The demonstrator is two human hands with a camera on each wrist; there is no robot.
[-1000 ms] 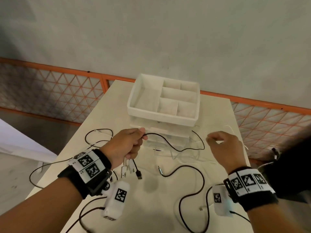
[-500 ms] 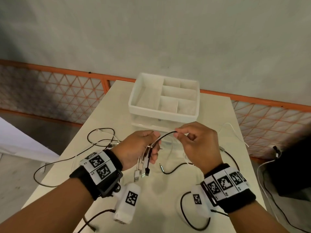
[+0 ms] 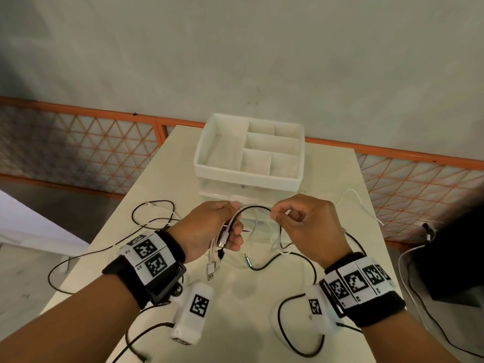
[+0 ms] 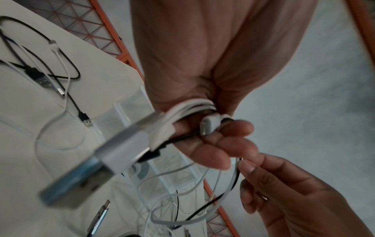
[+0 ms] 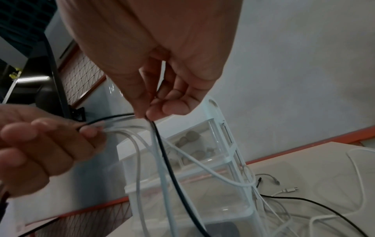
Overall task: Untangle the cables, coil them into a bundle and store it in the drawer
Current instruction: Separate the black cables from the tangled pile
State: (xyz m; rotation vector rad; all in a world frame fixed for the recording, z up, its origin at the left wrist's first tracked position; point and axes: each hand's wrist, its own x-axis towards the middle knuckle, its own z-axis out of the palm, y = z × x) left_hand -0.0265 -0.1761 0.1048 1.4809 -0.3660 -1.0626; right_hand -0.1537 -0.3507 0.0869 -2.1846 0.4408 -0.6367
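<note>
Left hand (image 3: 209, 229) grips a gathered bunch of cables (image 3: 222, 235) — plug ends hanging below its fingers. Right hand (image 3: 303, 221) pinches a black and a white strand between thumb and forefinger. Both hover just near of the drawer unit (image 3: 248, 176) — loose cable strewn across the table (image 3: 340, 195).

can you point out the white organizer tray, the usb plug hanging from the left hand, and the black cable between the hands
white organizer tray (image 3: 243, 178): head view, its front wall.
usb plug (image 3: 210, 274): head view, its metal end below the left hand (image 3: 207, 229).
black cable (image 3: 255, 207): head view, top of the arc, near the right hand (image 3: 309, 224).
</note>
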